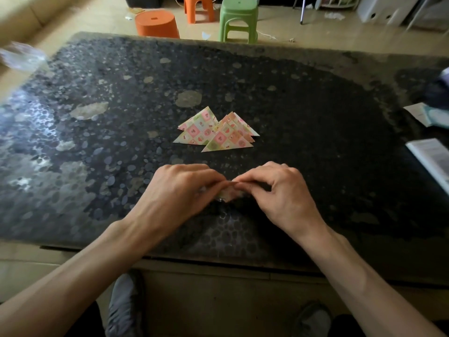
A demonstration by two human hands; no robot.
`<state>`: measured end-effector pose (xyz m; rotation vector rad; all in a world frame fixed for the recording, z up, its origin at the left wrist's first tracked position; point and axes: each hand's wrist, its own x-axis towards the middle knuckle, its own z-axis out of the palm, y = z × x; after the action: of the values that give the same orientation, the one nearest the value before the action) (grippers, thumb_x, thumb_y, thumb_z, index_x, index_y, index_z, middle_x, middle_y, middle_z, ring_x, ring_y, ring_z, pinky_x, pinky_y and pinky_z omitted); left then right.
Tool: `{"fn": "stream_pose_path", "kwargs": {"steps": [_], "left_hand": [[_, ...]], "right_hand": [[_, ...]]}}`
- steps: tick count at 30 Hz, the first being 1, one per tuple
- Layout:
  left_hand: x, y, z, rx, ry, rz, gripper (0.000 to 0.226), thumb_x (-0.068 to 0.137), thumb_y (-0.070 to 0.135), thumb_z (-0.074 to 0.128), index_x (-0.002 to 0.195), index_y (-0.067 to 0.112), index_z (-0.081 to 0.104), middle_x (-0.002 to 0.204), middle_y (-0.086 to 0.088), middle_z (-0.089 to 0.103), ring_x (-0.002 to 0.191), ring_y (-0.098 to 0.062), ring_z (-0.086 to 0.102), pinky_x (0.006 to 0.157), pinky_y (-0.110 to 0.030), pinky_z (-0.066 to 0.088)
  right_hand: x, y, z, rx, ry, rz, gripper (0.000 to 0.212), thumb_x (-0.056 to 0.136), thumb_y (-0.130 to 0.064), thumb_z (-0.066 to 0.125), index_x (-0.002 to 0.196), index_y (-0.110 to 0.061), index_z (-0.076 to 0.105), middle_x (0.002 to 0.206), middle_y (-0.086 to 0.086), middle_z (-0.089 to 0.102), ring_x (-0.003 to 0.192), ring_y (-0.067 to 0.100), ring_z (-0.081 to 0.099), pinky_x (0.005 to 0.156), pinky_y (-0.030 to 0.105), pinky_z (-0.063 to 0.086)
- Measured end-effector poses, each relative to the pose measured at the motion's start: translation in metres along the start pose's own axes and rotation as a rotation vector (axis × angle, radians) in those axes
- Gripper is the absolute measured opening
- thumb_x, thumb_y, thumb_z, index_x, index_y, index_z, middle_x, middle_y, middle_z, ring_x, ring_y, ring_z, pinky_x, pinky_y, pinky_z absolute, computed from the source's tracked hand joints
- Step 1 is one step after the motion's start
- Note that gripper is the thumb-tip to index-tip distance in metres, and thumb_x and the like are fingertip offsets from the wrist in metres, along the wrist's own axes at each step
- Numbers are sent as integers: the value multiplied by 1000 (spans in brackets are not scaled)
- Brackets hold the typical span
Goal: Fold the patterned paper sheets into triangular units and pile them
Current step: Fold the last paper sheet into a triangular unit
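Both the left hand and right hand pinch one small folded sheet between them, with the pile of triangles straight ahead on the table.

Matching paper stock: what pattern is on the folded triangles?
The folded triangles show pastel pink-and-green checks with small pictures; head view.

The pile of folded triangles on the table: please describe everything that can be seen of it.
The pile of folded triangles is thin paper printed in pink, green and pale squares with small pictures. Several flat triangular units overlap loosely in two touching groups, apexes pointing away from the person. It lies near the middle of the dark speckled table, beyond the left hand and right hand, which pinch another paper piece. Only the table touches it.
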<state>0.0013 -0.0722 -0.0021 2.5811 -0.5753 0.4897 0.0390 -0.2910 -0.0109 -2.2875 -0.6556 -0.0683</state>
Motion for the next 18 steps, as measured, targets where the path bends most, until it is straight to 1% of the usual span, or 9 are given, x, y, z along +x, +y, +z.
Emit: {"fn": "stream_pose_path", "kwargs": {"steps": [2,4,6,8,10,12,15,17,18], "left_hand": [[5,-1,-3,-103,1,-114,18,94,43,69,96,29,81,89,18,76,74,5,66,70,-21,56],[8,0,-6,-200,-44,-239,22,89,47,68,93,31,82,84,21,76,74,8,68,70,-14,53],[11,2,-10,-375,-117,-392,16,86,39,73,92,27,83,78,18,76,70,4,71,65,-10,51],[15,2,-13,-553,-200,-517,10,87,26,76,91,19,82,75,11,77,66,-4,73,57,-9,48],[18,1,-14,-620,-247,-579,9,90,21,74,93,15,81,75,7,78,63,-5,73,54,-9,47],[17,-2,-14,-701,-183,-709,11,93,23,73,95,16,81,76,1,78,61,-4,70,53,-13,48],[10,1,-8,-982,-25,-966,18,95,28,69,105,16,78,91,-6,80,81,-14,76,61,-18,54],[7,6,0,-1082,15,-1057,21,96,28,68,111,16,76,99,-4,80,93,-17,77,67,-19,58],[6,6,3,-1112,35,-1089,22,96,29,68,112,16,76,101,-4,79,95,-17,77,69,-20,59]], "right_hand": [[2,-2,-3,100,-10,98,11,87,-32,81,98,-34,83,89,-18,76,88,-1,70,84,31,58],[6,-2,-8,268,-88,214,9,88,-30,81,97,-30,83,89,-17,78,87,-3,73,83,29,61],[8,-1,-12,358,-112,281,7,90,-25,80,96,-27,84,87,-14,79,81,4,75,80,33,63],[9,-1,-13,346,-91,294,7,91,-21,79,94,-26,83,84,-12,78,72,10,76,72,33,64],[9,-3,-13,428,-89,339,9,90,-23,79,98,-24,82,86,-9,79,75,11,76,69,29,61],[9,-7,-12,620,-128,484,23,86,-31,81,108,-24,78,91,-6,80,82,11,77,69,24,54],[5,-15,-5,782,-302,648,44,81,-39,83,120,-24,68,101,-5,80,93,13,77,76,30,47],[2,-22,5,805,-337,645,44,84,-36,83,123,-24,66,103,-5,80,95,14,77,75,30,49],[2,-26,9,793,-311,633,39,86,-33,82,122,-23,68,101,-4,80,93,14,77,72,28,49]]}}
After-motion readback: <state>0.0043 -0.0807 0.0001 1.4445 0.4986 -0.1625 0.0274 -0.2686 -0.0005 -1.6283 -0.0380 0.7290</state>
